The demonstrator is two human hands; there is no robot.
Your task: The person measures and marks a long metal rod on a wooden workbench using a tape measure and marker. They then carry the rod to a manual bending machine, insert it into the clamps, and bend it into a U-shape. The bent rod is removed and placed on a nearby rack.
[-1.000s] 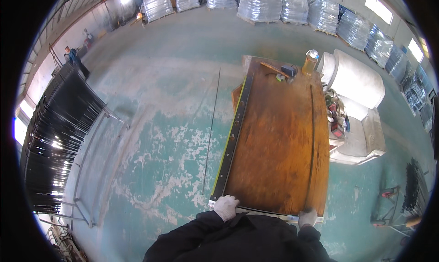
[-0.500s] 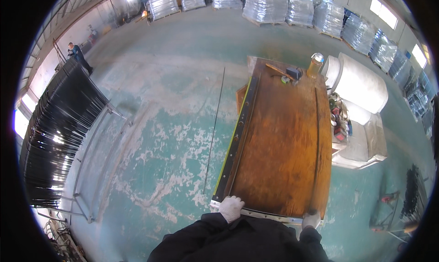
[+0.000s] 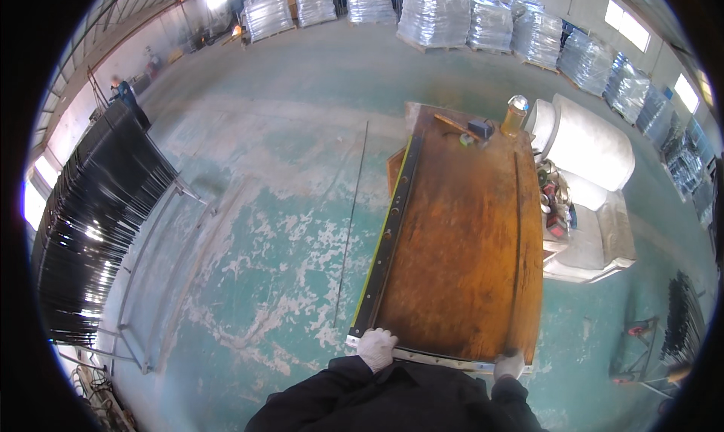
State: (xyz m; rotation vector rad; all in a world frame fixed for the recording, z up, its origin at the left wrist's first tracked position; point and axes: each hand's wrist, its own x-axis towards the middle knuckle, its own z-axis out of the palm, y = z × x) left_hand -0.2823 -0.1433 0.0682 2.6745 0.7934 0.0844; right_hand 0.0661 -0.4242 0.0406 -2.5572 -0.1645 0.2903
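A long brown wooden-topped table [image 3: 460,266] stretches away from me. Along its near edge runs a pale metal strip [image 3: 445,360]. My left hand [image 3: 376,349], in a white glove, is closed over this strip at the table's near left corner, beside the lower end of a black bar [image 3: 385,258] with holes and a yellow-green edge. At the near right corner my right hand [image 3: 509,364], gloved too, is closed on the strip's other end. The undersides of both hands are hidden.
On the table's far end are a hammer [image 3: 456,126], a dark block [image 3: 480,129] and a jar of yellowish liquid [image 3: 514,115]. White rolls [image 3: 592,142] stand at right. Black strips hang on a rack [image 3: 90,236] at left, near another person [image 3: 127,99]. Wrapped pallets [image 3: 434,13] line the back.
The view has shifted slightly, so the table and rolls appear a little lower and further left. Both hands stay at the same corners of the table.
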